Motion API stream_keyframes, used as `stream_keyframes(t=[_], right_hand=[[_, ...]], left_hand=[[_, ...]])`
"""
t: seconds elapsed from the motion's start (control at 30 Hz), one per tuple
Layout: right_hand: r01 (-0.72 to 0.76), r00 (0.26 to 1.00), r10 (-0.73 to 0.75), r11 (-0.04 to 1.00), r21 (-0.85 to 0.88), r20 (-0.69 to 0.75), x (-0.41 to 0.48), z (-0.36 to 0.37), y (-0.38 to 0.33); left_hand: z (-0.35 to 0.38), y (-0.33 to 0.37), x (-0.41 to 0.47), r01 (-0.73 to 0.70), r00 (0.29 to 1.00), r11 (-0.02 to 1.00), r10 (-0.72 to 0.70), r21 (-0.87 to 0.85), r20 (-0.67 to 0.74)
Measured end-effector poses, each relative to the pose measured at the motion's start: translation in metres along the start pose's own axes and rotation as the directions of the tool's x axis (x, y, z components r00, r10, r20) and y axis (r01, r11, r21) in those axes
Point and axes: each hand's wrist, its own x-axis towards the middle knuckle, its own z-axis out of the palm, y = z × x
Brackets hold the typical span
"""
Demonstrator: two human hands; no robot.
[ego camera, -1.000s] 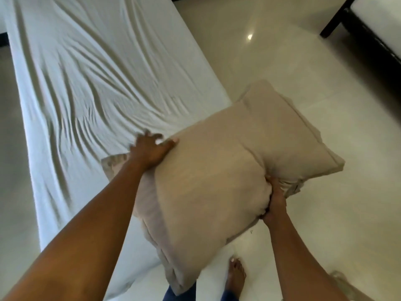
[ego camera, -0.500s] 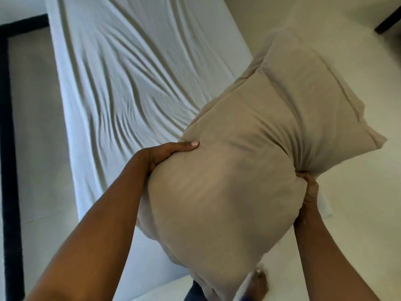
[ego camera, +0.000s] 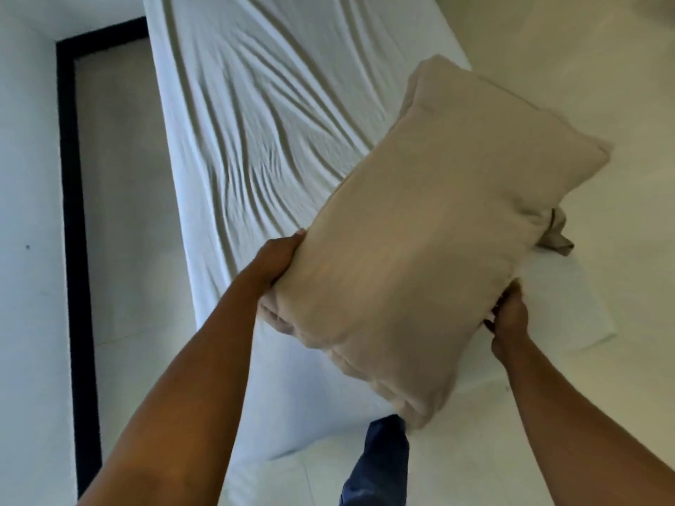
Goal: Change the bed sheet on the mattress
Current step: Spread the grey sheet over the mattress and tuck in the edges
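Left hand (ego camera: 281, 257) and right hand (ego camera: 509, 315) are gripping the beige pillow (ego camera: 420, 242), carrying it higher than a second ago over the near right edge of the spread, wrinkled bed sheet (ego camera: 263, 122); sheet-laying is apparently finishing.

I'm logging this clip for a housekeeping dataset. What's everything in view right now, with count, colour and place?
pillow: one, beige, held up over the bed sheet's right edge
bed sheet: one, white, wrinkled, spread upper centre
flat item: one, white, on the floor under the pillow's right end; sheet or pad, cannot tell
cloth scrap: one, grey-beige, behind the pillow's right side
black frame: one, black, left of the bed sheet
floor: pale, right side
trouser leg: one, blue, bottom centre
left hand: grips the pillow's left edge
right hand: grips the pillow's lower right edge
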Motion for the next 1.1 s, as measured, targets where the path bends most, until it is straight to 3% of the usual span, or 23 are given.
stream_keyframes(t=[0.13,0.2,0.23,0.3,0.37,0.5,0.6,0.67,0.7,0.77,0.83,0.93,1.03,1.1], right_hand=[[0.03,0.989,0.02,0.944,-0.329,0.146,-0.025,-0.011,0.1],[0.05,0.968,0.04,0.937,-0.345,0.247,-0.035,-0.017,0.168],[0.053,0.963,0.044,0.938,-0.343,0.268,-0.056,-0.015,0.191],[0.089,0.959,0.036,0.905,-0.417,0.282,-0.111,-0.006,0.213],[0.105,0.958,0.078,0.799,-0.592,0.276,-0.151,0.005,0.24],[0.267,0.848,0.261,0.541,-0.798,0.461,-0.223,0.038,0.283],[0.401,0.865,0.115,0.426,-0.811,0.488,-0.256,0.091,0.292],[0.418,0.9,-0.034,0.348,-0.839,0.434,-0.26,0.131,0.281],[0.434,0.9,-0.108,0.283,-0.855,0.422,-0.258,0.151,0.273],[0.513,0.85,-0.255,0.209,-0.833,0.46,-0.241,0.199,0.262],[0.634,0.76,-0.364,0.232,-0.737,0.539,-0.221,0.255,0.252],[0.721,0.692,-0.398,0.328,-0.611,0.602,-0.202,0.362,0.25],[0.701,0.682,-0.541,0.294,-0.649,0.491,-0.2,0.441,0.264],[0.701,0.632,-0.665,0.271,-0.659,0.399,-0.208,0.468,0.273]], left_hand=[[-0.013,-0.081,-0.01,0.107,0.994,0.991,-0.109,-0.076,-0.017],[-0.006,-0.139,-0.019,0.051,0.999,0.98,-0.053,0.19,0.006],[-0.002,-0.179,-0.025,-0.034,0.996,0.917,-0.002,0.398,0.09],[0.009,-0.263,-0.037,-0.231,0.967,0.58,0.046,0.781,0.252],[0.014,-0.318,-0.064,-0.271,0.96,0.403,0.049,0.874,0.275],[0.002,-0.337,-0.104,-0.284,0.955,0.388,0.035,0.877,0.294],[-0.02,-0.334,-0.108,-0.372,0.925,0.274,0.028,0.887,0.379],[-0.035,-0.337,-0.108,-0.409,0.911,0.271,0.07,0.871,0.406],[-0.044,-0.338,-0.106,-0.417,0.908,0.318,0.118,0.851,0.401],[-0.068,-0.335,-0.089,-0.404,0.914,0.532,0.267,0.744,0.305],[-0.095,-0.331,-0.055,-0.36,0.929,0.7,0.331,0.617,0.166],[-0.136,-0.321,0.004,-0.333,0.93,0.725,0.359,0.603,0.081],[-0.181,-0.32,0.048,-0.367,0.914,0.768,0.404,0.525,0.049],[-0.219,-0.326,0.069,-0.363,0.923,0.803,0.381,0.473,0.061]])
